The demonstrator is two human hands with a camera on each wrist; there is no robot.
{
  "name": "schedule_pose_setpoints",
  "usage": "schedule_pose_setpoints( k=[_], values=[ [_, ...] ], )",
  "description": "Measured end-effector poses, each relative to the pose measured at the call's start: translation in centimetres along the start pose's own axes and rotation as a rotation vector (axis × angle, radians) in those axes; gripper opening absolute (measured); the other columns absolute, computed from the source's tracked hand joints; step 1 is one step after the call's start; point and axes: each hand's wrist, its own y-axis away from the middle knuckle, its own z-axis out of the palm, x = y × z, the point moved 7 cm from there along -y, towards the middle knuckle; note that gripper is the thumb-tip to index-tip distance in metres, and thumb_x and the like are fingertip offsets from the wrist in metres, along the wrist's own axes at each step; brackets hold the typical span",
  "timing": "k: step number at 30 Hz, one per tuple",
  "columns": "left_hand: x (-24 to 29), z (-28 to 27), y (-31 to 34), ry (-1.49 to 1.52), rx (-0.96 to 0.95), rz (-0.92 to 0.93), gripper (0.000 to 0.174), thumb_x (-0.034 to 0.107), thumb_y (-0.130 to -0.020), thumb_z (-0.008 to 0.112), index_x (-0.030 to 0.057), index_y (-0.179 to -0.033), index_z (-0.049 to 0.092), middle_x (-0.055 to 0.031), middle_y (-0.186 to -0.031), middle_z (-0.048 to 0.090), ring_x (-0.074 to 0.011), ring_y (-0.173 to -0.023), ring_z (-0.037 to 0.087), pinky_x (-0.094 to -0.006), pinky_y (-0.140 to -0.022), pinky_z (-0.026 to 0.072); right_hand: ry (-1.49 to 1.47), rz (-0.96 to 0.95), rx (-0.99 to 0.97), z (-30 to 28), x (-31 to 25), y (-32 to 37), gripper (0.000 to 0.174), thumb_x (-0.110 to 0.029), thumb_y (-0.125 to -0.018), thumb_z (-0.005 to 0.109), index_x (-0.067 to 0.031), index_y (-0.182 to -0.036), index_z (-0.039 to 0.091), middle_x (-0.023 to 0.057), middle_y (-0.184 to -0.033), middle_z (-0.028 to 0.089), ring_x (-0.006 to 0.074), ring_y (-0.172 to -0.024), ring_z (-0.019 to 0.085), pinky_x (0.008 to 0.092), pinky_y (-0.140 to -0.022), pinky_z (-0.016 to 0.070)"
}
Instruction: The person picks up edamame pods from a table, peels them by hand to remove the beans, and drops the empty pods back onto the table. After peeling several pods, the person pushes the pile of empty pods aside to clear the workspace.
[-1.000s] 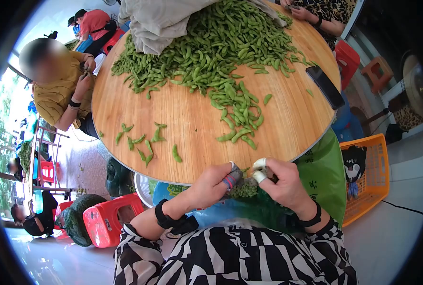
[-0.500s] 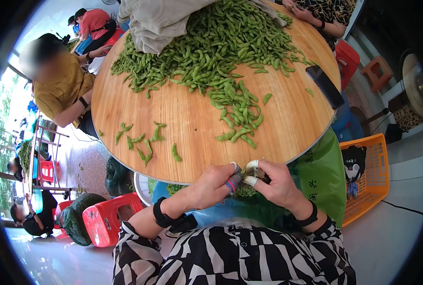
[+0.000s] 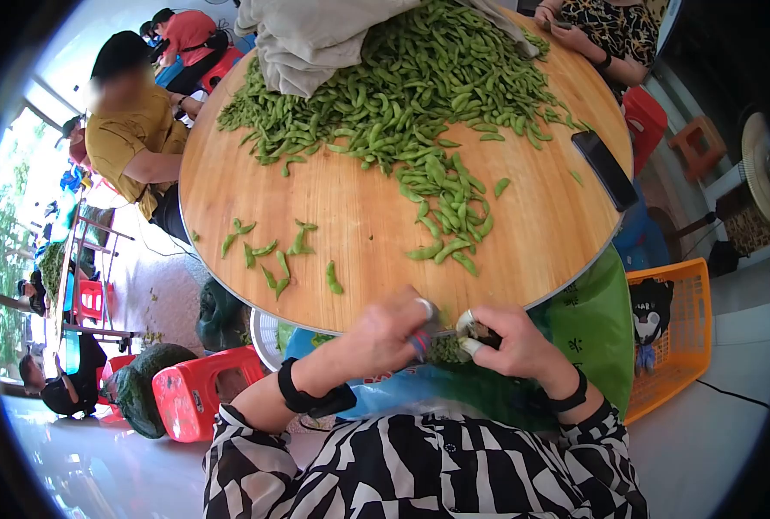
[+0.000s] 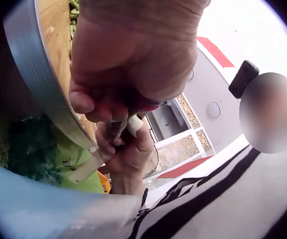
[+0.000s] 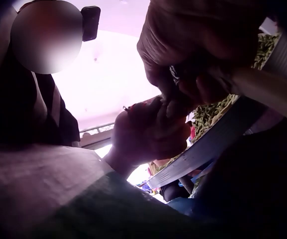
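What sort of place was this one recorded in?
Probably a shared indoor workroom for handling produce: a round wooden table heaped with green bean pods, a red plastic stool, and several people around.

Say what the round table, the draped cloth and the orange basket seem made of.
Round table: wood or wood-look laminate, smooth, showing grain. Draped cloth: probably woven fabric, matte, with soft folds. Orange basket: likely moulded plastic, smooth-looking, with openwork walls.
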Motion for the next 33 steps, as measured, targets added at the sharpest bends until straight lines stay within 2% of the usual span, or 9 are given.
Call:
schedule_pose_setpoints(
  k=[4,8,13,14,16,19,22,27,33],
  values=[
    [-3.9,-5.6,2.2,-0.592,0.44,0.007,0.03,0.0,-0.061,0.064,0.0014,-0.09,0.054,-0.0152,-0.104,0.054,-0.0357,-0.101,0.051,-0.0435,-0.081,0.0435,0.013,-0.018,-0.105,0.8,0.0,0.5,0.017,0.001,-0.07,0.056,0.0005,-0.088,0.055,0.0103,-0.078,0.047,0.0241,-0.067,0.048,0.0336,-0.061,0.0412],
    [-7.5,-9.6,7.4,-0.972,0.476,-0.221,0.027,0.002,-0.065,0.062,0.001,-0.091,0.055,-0.016,-0.107,0.054,-0.0358,-0.102,0.051,-0.0439,-0.085,0.0429,-0.146,-0.014,-0.073,0.7,0.4,0.7,0.021,-0.003,-0.076,0.053,0.0011,-0.097,0.052,0.0106,-0.086,0.048,0.0215,-0.072,0.048,0.0318,-0.068,0.0422],
    [-11.1,-15.0,14.6,-1.176,0.299,-1.133,0.016,0.012,-0.079,0.061,0.0039,-0.093,0.059,-0.0147,-0.103,0.058,-0.0333,-0.088,0.059,-0.0453,-0.076,0.0475,-0.372,0.144,-0.092,0.5,1.4,1.6,0.025,-0.01,-0.087,0.047,0.0006,-0.11,0.048,0.0089,-0.089,0.052,0.0153,-0.076,0.05,0.0295,-0.07,0.0428],
    [-10.6,-15.0,14.3,-1.176,0.297,-1.13,0.016,0.012,-0.079,0.061,0.0039,-0.093,0.059,-0.0147,-0.103,0.058,-0.0333,-0.088,0.059,-0.0453,-0.076,0.0475,-0.424,0.226,-0.089,0.5,1.7,1.8,0.025,-0.012,-0.09,0.044,-0.0002,-0.113,0.048,0.0083,-0.089,0.054,0.0129,-0.073,0.052,0.0278,-0.066,0.0438],
    [-5.7,-13.9,9.7,-1.185,0.493,-0.633,0.017,0.009,-0.082,0.059,0.0013,-0.097,0.061,-0.0166,-0.103,0.06,-0.0365,-0.094,0.058,-0.046,-0.079,0.0474,-0.527,0.269,-0.062,0.6,2.2,1.7,0.025,-0.013,-0.093,0.041,-0.0008,-0.114,0.048,0.0075,-0.086,0.055,0.0114,-0.067,0.052,0.0253,-0.06,0.0433],
    [-3.2,-9.6,3.1,-0.606,0.441,-0.318,0.021,0.006,-0.078,0.066,0.0042,-0.099,0.063,-0.0163,-0.101,0.06,-0.0349,-0.095,0.056,-0.0421,-0.079,0.0465,-0.636,0.318,0.002,0.7,2.0,1.2,0.026,-0.014,-0.096,0.037,-0.0014,-0.116,0.049,0.0061,-0.077,0.056,0.0088,-0.055,0.05,0.0212,-0.05,0.0407],
    [-1.7,-6.2,-2.5,-0.532,0.41,-0.11,0.023,0.007,-0.077,0.068,0.0014,-0.098,0.06,-0.0151,-0.097,0.058,-0.0355,-0.094,0.055,-0.0408,-0.077,0.0468,-0.645,0.333,0.054,0.3,2.5,1.3,0.03,-0.015,-0.098,0.036,-0.0013,-0.121,0.047,0.0056,-0.071,0.055,0.008,-0.051,0.048,0.0203,-0.046,0.0391],
    [-2.7,-3.6,-4.9,-0.616,0.318,-0.069,0.021,0.005,-0.076,0.068,0.0002,-0.093,0.057,-0.0168,-0.093,0.056,-0.0358,-0.089,0.056,-0.0415,-0.075,0.0477,-0.842,0.301,0.081,0.1,3.4,1.7,0.038,-0.017,-0.099,0.037,-0.002,-0.133,0.042,0.0061,-0.07,0.055,0.0083,-0.05,0.048,0.021,-0.047,0.0396],
    [-4.2,-5.1,-3.0,-0.173,0.458,-0.256,0.023,0.0,-0.079,0.062,-0.0011,-0.101,0.057,-0.018,-0.083,0.064,-0.0363,-0.07,0.062,-0.0409,-0.062,0.0501,-0.776,0.292,0.087,0.5,2.5,0.7,0.041,-0.015,-0.099,0.035,-0.0023,-0.138,0.037,0.0059,-0.069,0.055,0.0081,-0.049,0.047,0.0213,-0.047,0.0397]
  ],
)
